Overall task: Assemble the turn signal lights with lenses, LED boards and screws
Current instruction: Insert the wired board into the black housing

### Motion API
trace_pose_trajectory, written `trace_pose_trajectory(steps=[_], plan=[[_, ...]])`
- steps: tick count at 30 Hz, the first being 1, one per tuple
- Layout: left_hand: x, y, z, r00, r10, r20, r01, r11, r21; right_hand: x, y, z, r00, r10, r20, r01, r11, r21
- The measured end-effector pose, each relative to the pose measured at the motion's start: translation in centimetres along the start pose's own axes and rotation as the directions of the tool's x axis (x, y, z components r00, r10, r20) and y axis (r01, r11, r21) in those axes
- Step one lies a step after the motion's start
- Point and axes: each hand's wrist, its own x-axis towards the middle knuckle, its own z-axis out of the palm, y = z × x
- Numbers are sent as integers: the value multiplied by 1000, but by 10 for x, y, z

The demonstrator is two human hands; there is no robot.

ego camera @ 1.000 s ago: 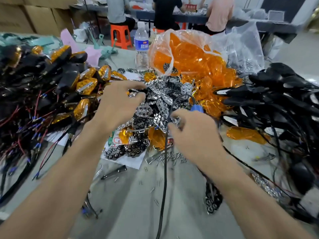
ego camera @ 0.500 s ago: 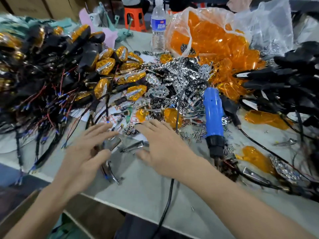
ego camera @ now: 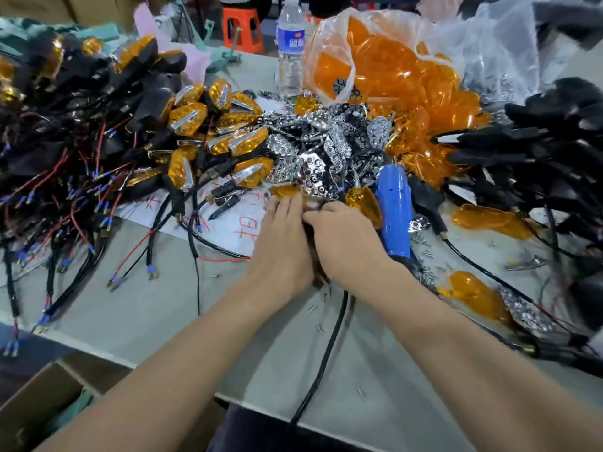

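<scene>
My left hand (ego camera: 280, 246) and my right hand (ego camera: 346, 246) are pressed together at the near edge of a heap of chrome LED reflector boards (ego camera: 313, 148). The left fingers lie straight, their tips on an orange lens (ego camera: 284, 190). The right fingers curl inward around a dark part (ego camera: 315, 252) that shows between the hands; most of it is hidden. A blue electric screwdriver (ego camera: 393, 210) lies just right of my right hand. Loose screws (ego camera: 421, 243) are scattered beside it. A clear bag of orange lenses (ego camera: 391, 76) stands behind the heap.
Assembled amber lights with wires (ego camera: 195, 125) pile up on the left, black housings (ego camera: 538, 141) on the right. A water bottle (ego camera: 290, 50) stands at the back. The screwdriver's black cable (ego camera: 326, 347) runs off the table's near edge. A cardboard box (ego camera: 32, 402) sits below left.
Both hands moved forward from lying flat and apart on the table and now meet at the edge of the reflector heap. The screwdriver, held a second ago, lies on the table.
</scene>
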Motion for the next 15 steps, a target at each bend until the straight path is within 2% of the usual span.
trace_pose_trajectory(steps=[1, 3, 5, 6, 8, 9, 11, 13, 15], plan=[[7, 7, 4, 1000, 12, -5, -12, 1000, 7, 0, 6, -3, 999, 27, -20, -28, 999, -35], [16, 13, 5, 993, 51, -107, -44, 997, 62, 1, 11, -8, 995, 67, -70, -73, 993, -87], [25, 15, 6, 975, 123, -183, -98, 985, 141, 2, 19, -12, 988, 124, -86, -130, 989, -65], [29, 15, 7, 971, 134, -200, -114, 988, 108, 1, 24, -13, 980, 167, -103, -170, 985, -16], [37, 17, 6, 967, 100, -234, -123, 989, -83, -1, 37, -17, 943, 267, -197, -232, 955, 183], [42, 18, 4, 963, 80, -257, -131, 973, -191, -1, 44, -20, 913, 334, -234, -251, 912, 324], [52, 22, 0, 959, 68, -274, -155, 938, -310, -2, 58, -28, 852, 463, -244, -240, 760, 604], [64, 26, -4, 967, 92, -238, -170, 928, -331, -4, 71, -34, 797, 561, -224, -214, 609, 764], [74, 31, -9, 978, 97, -187, -140, 961, -237, -5, 84, -36, 736, 656, -167, -212, 457, 864]])
